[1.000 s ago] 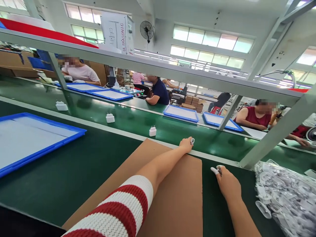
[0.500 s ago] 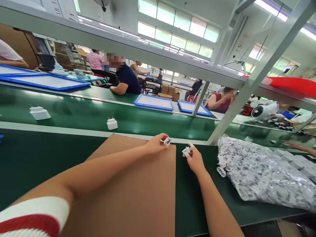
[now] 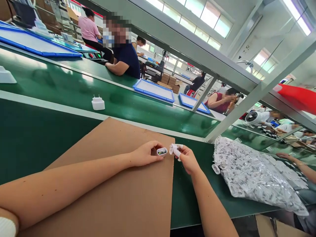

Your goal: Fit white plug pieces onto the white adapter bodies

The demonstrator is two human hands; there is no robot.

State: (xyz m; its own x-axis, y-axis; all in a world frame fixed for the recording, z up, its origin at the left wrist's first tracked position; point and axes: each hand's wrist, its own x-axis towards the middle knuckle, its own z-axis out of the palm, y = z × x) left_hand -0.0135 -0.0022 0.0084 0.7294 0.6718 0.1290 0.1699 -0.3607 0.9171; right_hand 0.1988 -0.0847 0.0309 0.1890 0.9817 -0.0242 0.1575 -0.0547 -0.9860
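My left hand (image 3: 148, 154) is closed around a white charger housing (image 3: 162, 151), its open oval end facing right and small parts showing inside. Just to the right, my right hand (image 3: 187, 158) pinches a white plug cap (image 3: 172, 149) between thumb and fingers. White covers sit on some of those fingertips. A small gap separates the cap from the housing. Both hands are over the right edge of a brown cardboard sheet (image 3: 138, 194). Beside my right forearm lies a clear plastic bag (image 3: 256, 174) full of small white plastic parts, with one loose white part (image 3: 215, 169) at its left edge.
Beyond the cardboard runs a green conveyor belt (image 3: 138, 115) carrying a white charger (image 3: 98, 103) and another white piece (image 3: 6, 76). A grey metal post (image 3: 237, 108) rises behind the bag. Blue-rimmed trays (image 3: 153, 90) line the far side, where people sit. Another person's hand (image 3: 286, 156) reaches in at right.
My hands have come closer together, and the plug cap now faces the housing's open end. The view has tilted, and the chargers on the belt appear further left.
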